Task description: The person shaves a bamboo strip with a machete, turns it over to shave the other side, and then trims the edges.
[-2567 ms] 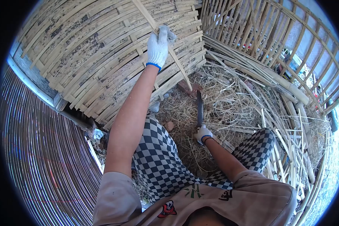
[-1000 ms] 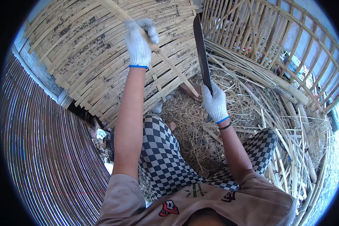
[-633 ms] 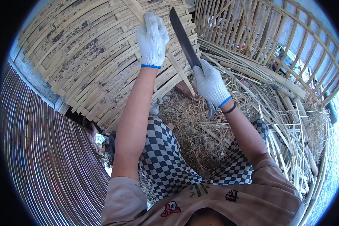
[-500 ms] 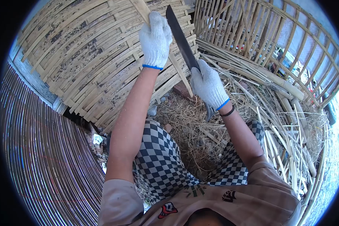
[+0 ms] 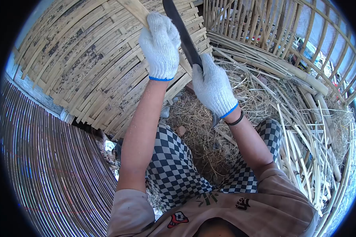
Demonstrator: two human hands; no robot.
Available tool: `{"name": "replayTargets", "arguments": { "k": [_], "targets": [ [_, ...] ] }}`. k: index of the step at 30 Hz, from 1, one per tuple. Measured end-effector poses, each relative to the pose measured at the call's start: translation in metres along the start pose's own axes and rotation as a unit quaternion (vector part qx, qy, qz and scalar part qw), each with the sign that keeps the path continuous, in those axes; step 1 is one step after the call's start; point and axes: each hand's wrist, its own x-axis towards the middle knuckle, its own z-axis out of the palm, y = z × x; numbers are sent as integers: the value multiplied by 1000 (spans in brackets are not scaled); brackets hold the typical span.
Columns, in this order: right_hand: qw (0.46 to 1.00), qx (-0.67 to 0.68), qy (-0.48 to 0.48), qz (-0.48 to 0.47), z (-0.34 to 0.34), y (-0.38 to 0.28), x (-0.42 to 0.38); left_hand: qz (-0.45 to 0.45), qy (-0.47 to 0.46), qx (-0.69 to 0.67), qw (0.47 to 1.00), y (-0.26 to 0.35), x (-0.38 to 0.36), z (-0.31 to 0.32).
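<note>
Holding wood strip (image 5: 134,11) w/ tightly curled fingers of L hand (image 5: 160,47), upper ctr of frame; gripping knife (image 5: 182,31) w/ wrapped fingers of R hand (image 5: 214,86), rt of ctr.

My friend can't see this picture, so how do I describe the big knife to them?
Start at the big woven bamboo panel filling the upper left. By its right edge, the white-gloved right hand grips the big knife, which slants up beside the left hand. It's long and dark, unlike the pale bamboo strip in the left hand.
</note>
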Motion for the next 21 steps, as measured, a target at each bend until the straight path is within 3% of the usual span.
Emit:
{"name": "replayTargets", "arguments": {
  "k": [6,17,21],
  "targets": [
    [999,-44,-5,20,-1,-3,1,9,-6,-48,999,-4,-6,16],
    [995,-37,-35,82,10,6,0,12,-6,7,1000,-8,2,14],
    [997,-43,-30,49,9,4,-1,10,21,34,999,-2,3,14]
  ]
}}
